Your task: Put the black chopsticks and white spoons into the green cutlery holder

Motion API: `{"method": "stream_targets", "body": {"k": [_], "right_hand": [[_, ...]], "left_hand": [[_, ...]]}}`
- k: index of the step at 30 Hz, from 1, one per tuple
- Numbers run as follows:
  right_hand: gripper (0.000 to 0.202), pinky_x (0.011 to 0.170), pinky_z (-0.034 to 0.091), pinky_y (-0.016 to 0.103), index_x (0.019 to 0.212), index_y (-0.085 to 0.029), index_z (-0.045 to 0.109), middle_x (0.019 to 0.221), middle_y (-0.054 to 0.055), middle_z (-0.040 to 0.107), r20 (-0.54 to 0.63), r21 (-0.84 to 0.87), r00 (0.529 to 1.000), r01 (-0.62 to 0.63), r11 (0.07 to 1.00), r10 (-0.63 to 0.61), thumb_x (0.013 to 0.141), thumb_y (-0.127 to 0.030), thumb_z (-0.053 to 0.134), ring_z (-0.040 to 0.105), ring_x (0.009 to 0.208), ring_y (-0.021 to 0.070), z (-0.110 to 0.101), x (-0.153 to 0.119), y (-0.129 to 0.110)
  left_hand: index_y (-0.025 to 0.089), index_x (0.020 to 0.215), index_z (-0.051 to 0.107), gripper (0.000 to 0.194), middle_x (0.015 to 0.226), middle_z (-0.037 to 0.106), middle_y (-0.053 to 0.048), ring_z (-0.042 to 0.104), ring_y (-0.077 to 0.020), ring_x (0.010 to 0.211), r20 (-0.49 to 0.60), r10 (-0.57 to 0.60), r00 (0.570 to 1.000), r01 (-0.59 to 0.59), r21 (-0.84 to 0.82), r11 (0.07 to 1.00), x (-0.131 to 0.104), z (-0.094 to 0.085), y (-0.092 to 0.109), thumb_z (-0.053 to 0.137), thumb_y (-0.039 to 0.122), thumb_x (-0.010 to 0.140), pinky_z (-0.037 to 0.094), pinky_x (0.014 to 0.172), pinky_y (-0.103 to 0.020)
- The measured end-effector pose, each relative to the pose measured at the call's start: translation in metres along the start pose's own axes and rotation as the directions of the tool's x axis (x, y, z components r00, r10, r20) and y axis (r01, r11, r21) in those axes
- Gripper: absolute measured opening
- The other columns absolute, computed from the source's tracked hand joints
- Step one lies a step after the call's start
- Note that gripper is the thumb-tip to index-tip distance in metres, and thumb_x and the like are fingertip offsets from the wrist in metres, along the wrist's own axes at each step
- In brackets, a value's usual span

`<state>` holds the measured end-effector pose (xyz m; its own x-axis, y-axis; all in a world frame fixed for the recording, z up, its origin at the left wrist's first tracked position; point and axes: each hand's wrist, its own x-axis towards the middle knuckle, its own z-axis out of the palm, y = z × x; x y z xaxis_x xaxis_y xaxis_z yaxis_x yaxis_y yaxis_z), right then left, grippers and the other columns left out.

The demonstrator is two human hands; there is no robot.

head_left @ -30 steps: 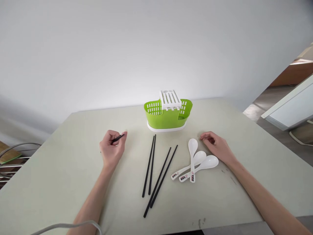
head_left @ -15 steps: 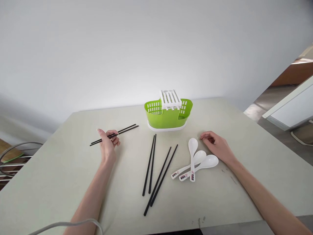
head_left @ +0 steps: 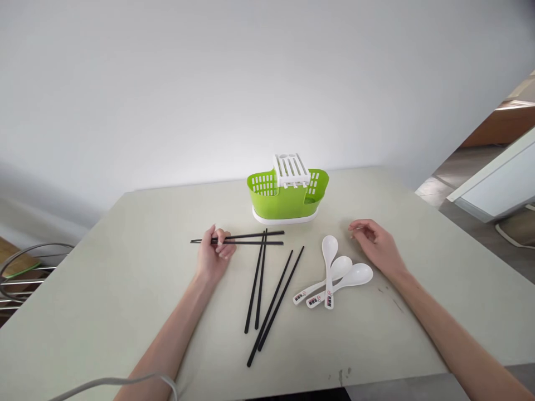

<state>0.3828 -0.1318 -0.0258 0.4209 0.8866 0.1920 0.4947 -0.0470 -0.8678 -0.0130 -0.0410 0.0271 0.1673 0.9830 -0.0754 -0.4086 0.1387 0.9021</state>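
While two black chopsticks are gripped in the closed left hand, left of centre, the right hand is held half open at right of centre, its fingers loosely curled, near three white spoons. Two of four loose chopsticks at lower centre are crossed by the held tips; whether they are touched cannot be told. At centre, the interior of the green basket is mostly hidden. Both forearms are cut off below.
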Motion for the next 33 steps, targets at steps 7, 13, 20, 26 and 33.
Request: {"method": "stream_targets", "body": {"k": [7,13,20,26,33], "right_hand": [[0.022,0.086,0.055,0.037,0.106,-0.027,0.067,0.110,0.007,0.074,0.065,0.139,0.987,0.139,0.980,-0.149,0.100,-0.046,0.057,0.070,0.091,0.0231,0.001,-0.032,-0.076],[0.048,0.066,0.058,0.033,0.146,-0.033,0.058,0.129,0.010,0.069,0.479,0.198,0.867,0.049,0.979,-0.141,0.107,-0.058,0.045,0.071,0.093,0.0230,0.032,-0.091,-0.127],[0.058,0.071,0.053,0.032,0.143,-0.024,0.064,0.088,0.004,0.066,0.531,0.123,0.847,-0.092,0.988,0.012,0.110,-0.059,0.032,0.063,0.077,0.0194,0.058,-0.124,-0.144],[0.058,0.056,0.040,0.028,0.130,-0.023,0.071,0.070,-0.001,0.051,0.456,0.096,0.887,-0.132,0.987,0.074,0.109,-0.062,0.033,0.050,0.063,0.0176,0.064,-0.141,-0.139],[0.062,0.055,0.042,0.026,0.135,-0.020,0.069,0.071,0.000,0.055,0.339,0.136,0.930,-0.200,0.970,0.144,0.106,-0.065,0.039,0.048,0.060,0.0158,0.065,-0.148,-0.131]], "left_hand": [[0.019,0.052,0.035,0.061,0.053,0.017,0.006,0.025,-0.0061,0.042,0.146,-0.083,0.986,0.070,0.091,0.993,-0.010,0.014,-0.014,0.058,0.056,0.095,0.028,0.041,-0.021],[0.017,0.049,0.039,0.062,0.054,0.020,0.006,0.026,-0.0057,0.043,0.216,-0.139,0.966,0.140,0.013,0.990,-0.018,0.018,-0.012,0.063,0.053,0.094,0.028,0.041,-0.019],[0.017,0.057,0.053,0.055,0.051,0.024,0.007,0.026,-0.0062,0.044,0.219,-0.144,0.965,0.149,-0.006,0.989,-0.020,0.024,-0.021,0.068,0.057,0.092,0.030,0.040,-0.018],[0.018,0.070,0.056,0.056,0.054,0.026,0.010,0.022,-0.0045,0.041,0.219,-0.168,0.961,0.159,0.059,0.986,-0.024,0.029,-0.025,0.064,0.068,0.093,0.031,0.038,-0.017],[0.019,0.080,0.058,0.058,0.057,0.034,0.011,0.028,-0.0037,0.039,0.206,-0.174,0.963,0.158,0.093,0.983,-0.026,0.028,-0.026,0.071,0.075,0.084,0.039,0.039,-0.019]]}}
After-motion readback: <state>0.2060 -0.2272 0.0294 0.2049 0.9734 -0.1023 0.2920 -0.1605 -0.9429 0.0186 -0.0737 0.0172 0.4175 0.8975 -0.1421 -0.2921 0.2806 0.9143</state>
